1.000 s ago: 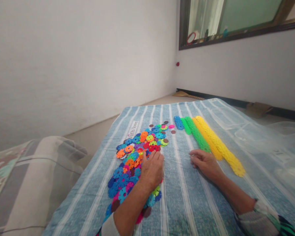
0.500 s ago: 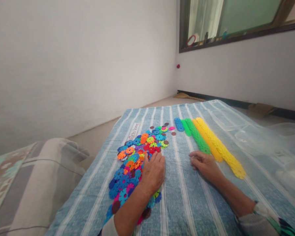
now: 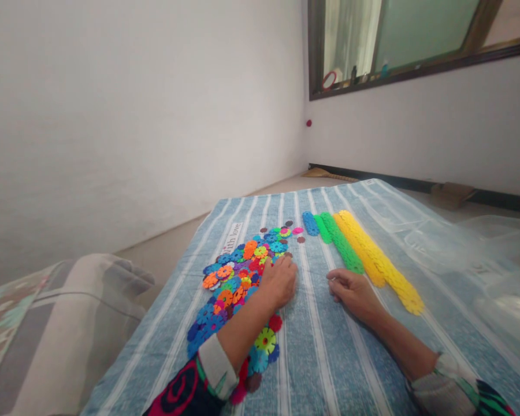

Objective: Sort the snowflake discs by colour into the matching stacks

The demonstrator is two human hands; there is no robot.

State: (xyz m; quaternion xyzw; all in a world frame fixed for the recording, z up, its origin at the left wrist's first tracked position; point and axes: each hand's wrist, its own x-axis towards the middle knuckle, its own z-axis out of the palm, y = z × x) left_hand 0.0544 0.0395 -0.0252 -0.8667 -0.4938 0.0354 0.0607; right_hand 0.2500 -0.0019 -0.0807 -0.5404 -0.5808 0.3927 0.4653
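Noted from where I stand, clock read from the gap between the hands, twelve at the far edge. One blue-and-white striped cloth (image 3: 312,375), beneath everything listed. At nine, one loose pile of multicoloured, notched, flower-shaped plastic discs (image 3: 226,297); left hand (image 3: 279,281) over its near-side margin at nine, fingers bent downward, whether gripping a disc I cannot tell. At three, right hand (image 3: 353,293), fingers curled inward, contents hidden from me. At twelve, one short blue row of overlapping discs (image 3: 311,224), beside a short bright-green row (image 3: 323,229). At one, a longer green row (image 3: 342,242). At two, two yellow rows (image 3: 364,248), touching. Between two and three, clear plastic containers (image 3: 442,245).
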